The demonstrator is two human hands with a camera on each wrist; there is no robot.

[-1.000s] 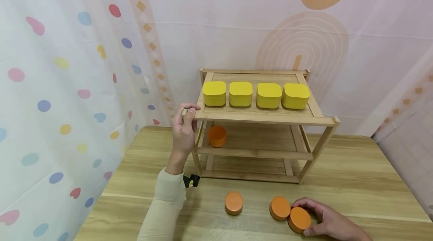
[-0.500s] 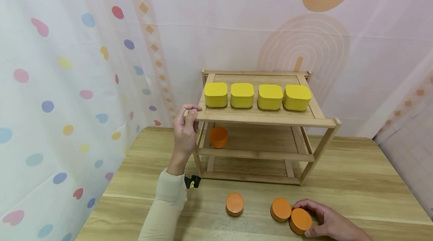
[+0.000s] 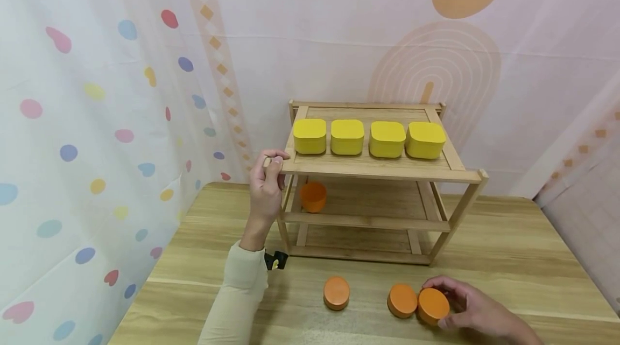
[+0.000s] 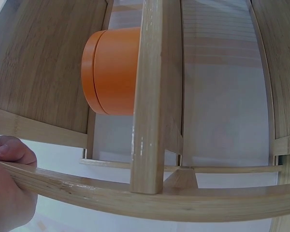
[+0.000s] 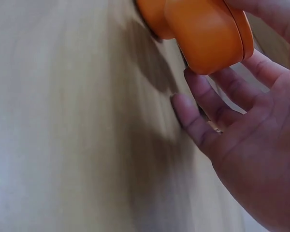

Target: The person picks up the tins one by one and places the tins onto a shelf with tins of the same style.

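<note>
My left hand (image 3: 266, 189) grips the front left corner of a three-tier wooden shelf rack (image 3: 378, 173), thumb in front and fingers over the edge. At the lower right, my right hand (image 3: 477, 307) holds a lidded orange round canister (image 3: 433, 304) between thumb and fingers. In the right wrist view this canister (image 5: 208, 36) appears just off the table. Close on its left stands a second orange canister (image 3: 402, 300), and a third orange canister (image 3: 336, 293) stands farther left. Another orange canister (image 3: 313, 197) sits at the left of the middle shelf, also seen in the left wrist view.
Several yellow rounded-square boxes (image 3: 347, 136) stand in a row on the top shelf. The rack's bottom shelf (image 3: 358, 240) lies near the wooden table (image 3: 523, 264). A patterned curtain (image 3: 329, 38) hangs behind and at the left.
My right hand has moved slightly up and away with its orange canister. My left hand keeps its grip on the rack. The head view has shifted a little.
</note>
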